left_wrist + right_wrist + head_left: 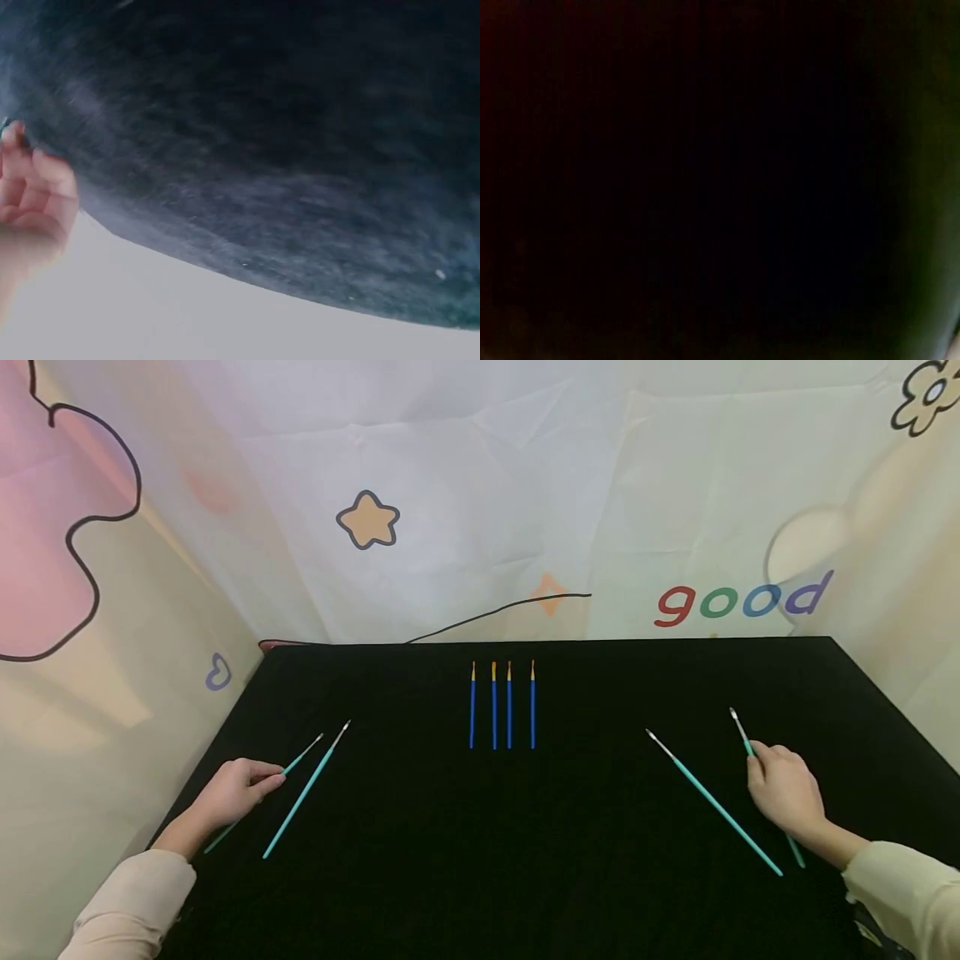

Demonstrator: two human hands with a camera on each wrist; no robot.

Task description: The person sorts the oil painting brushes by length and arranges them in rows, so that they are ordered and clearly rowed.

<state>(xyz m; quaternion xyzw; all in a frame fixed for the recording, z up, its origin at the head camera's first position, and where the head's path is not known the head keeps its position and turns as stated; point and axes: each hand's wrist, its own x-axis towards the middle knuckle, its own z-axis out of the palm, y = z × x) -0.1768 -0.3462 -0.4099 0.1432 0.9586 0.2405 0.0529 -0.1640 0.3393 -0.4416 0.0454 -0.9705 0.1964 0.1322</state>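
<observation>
Black tabletop (480, 877) spread below. Your left hand (236, 795) pinched a turquoise brush (302, 756), a second brush (304, 792) just beside its fingertips; your right hand (786, 787) gripped a third brush (740, 729), a fourth brush (715, 803) near it. Blue brushes (494, 714) lay between.

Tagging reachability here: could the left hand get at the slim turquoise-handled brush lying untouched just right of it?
Probably yes: the untouched turquoise-handled brush lies close by with nothing visible between, though the left hand pinches a second slim turquoise-handled brush, which it might need to put down first.
</observation>
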